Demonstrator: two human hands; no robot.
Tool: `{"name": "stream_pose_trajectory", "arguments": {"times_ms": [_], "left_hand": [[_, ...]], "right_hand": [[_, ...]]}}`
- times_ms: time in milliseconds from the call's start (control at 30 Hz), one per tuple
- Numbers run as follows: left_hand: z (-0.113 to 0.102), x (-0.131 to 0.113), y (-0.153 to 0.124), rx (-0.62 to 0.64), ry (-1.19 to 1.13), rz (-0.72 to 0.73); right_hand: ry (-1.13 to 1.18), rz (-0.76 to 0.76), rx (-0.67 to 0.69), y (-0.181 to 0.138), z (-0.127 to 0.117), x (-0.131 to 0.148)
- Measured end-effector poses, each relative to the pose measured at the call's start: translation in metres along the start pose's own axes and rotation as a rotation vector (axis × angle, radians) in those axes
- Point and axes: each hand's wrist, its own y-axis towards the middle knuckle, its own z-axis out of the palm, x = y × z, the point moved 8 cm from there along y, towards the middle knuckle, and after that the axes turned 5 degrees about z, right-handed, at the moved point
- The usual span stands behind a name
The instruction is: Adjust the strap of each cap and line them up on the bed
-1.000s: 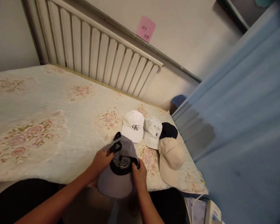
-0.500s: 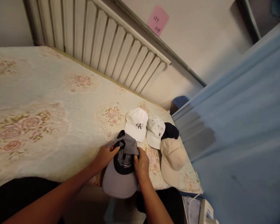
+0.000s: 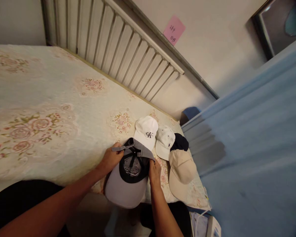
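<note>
A grey cap [image 3: 124, 192] with a black front panel lies at the near edge of the bed, its brim pointing toward me. My left hand [image 3: 111, 159] grips its left rear edge by the strap, fingers closed. My right hand [image 3: 155, 171] pinches the cap's right rear edge. Just beyond sit a white cap with a black logo [image 3: 145, 131], a second white cap [image 3: 164, 142], a navy cap [image 3: 179, 142] and a beige cap [image 3: 181, 169], the beige one partly over the navy one.
The bed carries a pale floral cover [image 3: 51, 108]. A slatted white headboard [image 3: 118, 46] stands behind it, with a pink note [image 3: 174, 29] on the wall. A blue curtain [image 3: 256, 141] hangs at the right. Papers [image 3: 202, 225] lie by the bed's near right corner.
Both hands have spread the back of the grey cap wider, showing its dark inside and strap. The camera view has shifted slightly right and down.
</note>
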Motion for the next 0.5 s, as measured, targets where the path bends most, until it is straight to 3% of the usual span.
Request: {"name": "stream_pose_trajectory", "arguments": {"times_ms": [300,500], "left_hand": [[0.004,0.011,0.006,0.008,-0.006,0.003],[0.006,0.012,0.006,0.022,0.038,0.010]], "right_hand": [[-0.092,-0.134,0.086,-0.002,0.020,0.005],[-0.174,-0.324,-0.018,-0.010,0.021,0.018]]}}
